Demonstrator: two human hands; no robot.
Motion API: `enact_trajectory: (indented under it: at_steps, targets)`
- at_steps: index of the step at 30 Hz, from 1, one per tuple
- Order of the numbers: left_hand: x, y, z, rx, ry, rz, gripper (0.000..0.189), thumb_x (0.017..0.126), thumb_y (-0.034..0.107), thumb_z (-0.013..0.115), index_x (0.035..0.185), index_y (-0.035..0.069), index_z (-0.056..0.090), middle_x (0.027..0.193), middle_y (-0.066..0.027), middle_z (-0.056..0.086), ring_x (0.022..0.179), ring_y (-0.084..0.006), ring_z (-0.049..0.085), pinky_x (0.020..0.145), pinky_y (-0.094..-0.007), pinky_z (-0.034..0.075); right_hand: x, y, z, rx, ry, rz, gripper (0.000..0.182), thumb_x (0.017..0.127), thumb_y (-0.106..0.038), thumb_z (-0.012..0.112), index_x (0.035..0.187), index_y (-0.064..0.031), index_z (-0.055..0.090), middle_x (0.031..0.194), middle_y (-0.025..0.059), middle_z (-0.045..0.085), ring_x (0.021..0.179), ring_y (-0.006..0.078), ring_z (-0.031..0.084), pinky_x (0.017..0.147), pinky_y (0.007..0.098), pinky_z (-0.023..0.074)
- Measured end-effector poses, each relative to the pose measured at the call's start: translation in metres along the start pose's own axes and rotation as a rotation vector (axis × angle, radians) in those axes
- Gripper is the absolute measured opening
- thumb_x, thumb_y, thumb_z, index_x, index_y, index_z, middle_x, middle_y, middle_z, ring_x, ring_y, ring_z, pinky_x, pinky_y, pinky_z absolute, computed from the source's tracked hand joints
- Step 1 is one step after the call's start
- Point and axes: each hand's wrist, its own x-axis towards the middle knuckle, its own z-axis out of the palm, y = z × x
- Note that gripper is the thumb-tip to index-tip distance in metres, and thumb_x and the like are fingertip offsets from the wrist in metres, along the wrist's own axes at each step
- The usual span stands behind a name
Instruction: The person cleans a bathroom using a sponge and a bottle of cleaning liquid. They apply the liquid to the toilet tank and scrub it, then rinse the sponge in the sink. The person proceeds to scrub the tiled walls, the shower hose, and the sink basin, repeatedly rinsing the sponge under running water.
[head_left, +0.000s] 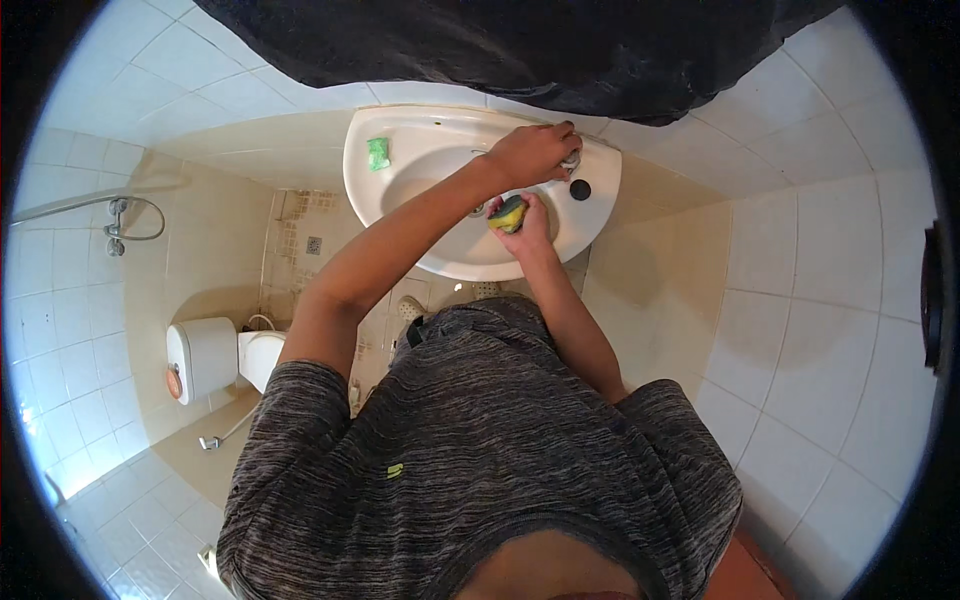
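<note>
A white ceramic washbasin (465, 268) is in front of me. My left hand (541, 154) reaches across to its right side, fingers curled around a small shiny object (571, 162); the fingers hide much of it, so I cannot tell what it is. Nearer me, my right hand (529, 229) holds a yellow sponge with a dark green scouring side (508, 215) over the bowl. Just right of the shiny object, a round black disc (580, 190) lies on the rim. A crumpled green wrapper or packet (378, 154) rests on the basin's left ledge.
Dark sheeting (510, 52) hangs beyond the basin against the tiled wall. To the left are a white toilet cistern (206, 358), a hand sprayer (211, 443), a shower mixer (115, 225) and a floor drain (314, 245). My light clog (410, 307) shows below the basin.
</note>
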Motion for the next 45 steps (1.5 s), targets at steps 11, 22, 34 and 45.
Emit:
enact_trajectory:
  at_steps: [11, 22, 34, 45]
  targets:
    - [0.008, 0.009, 0.022, 0.040, 0.078, -0.139, 0.058, 0.083, 0.032, 0.084, 0.120, -0.006, 0.060, 0.118, -0.0263, 0.063, 0.101, -0.0445, 0.071, 0.089, -0.0501, 0.060, -0.008, 0.011, 0.027, -0.302, 0.134, -0.215, 0.044, 0.103, -0.045, 0.058, 0.138, -0.0206, 0.054, 0.132, 0.0031, 0.063, 0.127, 0.0266, 0.060, 0.105, 0.0525, 0.0498]
    - [0.017, 0.011, 0.021, -0.021, 0.094, -0.288, 0.066, 0.083, 0.046, 0.084, 0.112, -0.010, 0.062, 0.108, -0.0300, 0.069, 0.095, -0.0471, 0.072, 0.087, -0.0514, 0.060, 0.014, 0.009, 0.027, -0.163, 0.019, -0.251, 0.043, 0.103, -0.046, 0.064, 0.135, -0.0191, 0.055, 0.124, 0.0047, 0.066, 0.117, 0.0264, 0.065, 0.103, 0.0540, 0.0542]
    - [0.013, 0.004, 0.019, -0.050, 0.052, -0.262, 0.070, 0.083, 0.050, 0.083, 0.115, -0.009, 0.063, 0.110, -0.0293, 0.069, 0.102, -0.0456, 0.071, 0.091, -0.0509, 0.058, 0.021, 0.002, 0.033, -0.094, -0.061, -0.227, 0.037, 0.109, -0.039, 0.055, 0.137, -0.0153, 0.056, 0.132, 0.0071, 0.067, 0.124, 0.0284, 0.065, 0.107, 0.0520, 0.0538]
    - [0.012, -0.004, 0.020, -0.055, 0.030, -0.216, 0.073, 0.083, 0.053, 0.082, 0.119, -0.006, 0.062, 0.112, -0.0283, 0.069, 0.105, -0.0464, 0.069, 0.092, -0.0520, 0.057, 0.019, -0.003, 0.038, 0.000, -0.005, -0.193, 0.037, 0.113, -0.040, 0.041, 0.139, -0.0173, 0.056, 0.135, 0.0042, 0.067, 0.126, 0.0269, 0.064, 0.107, 0.0516, 0.0535]
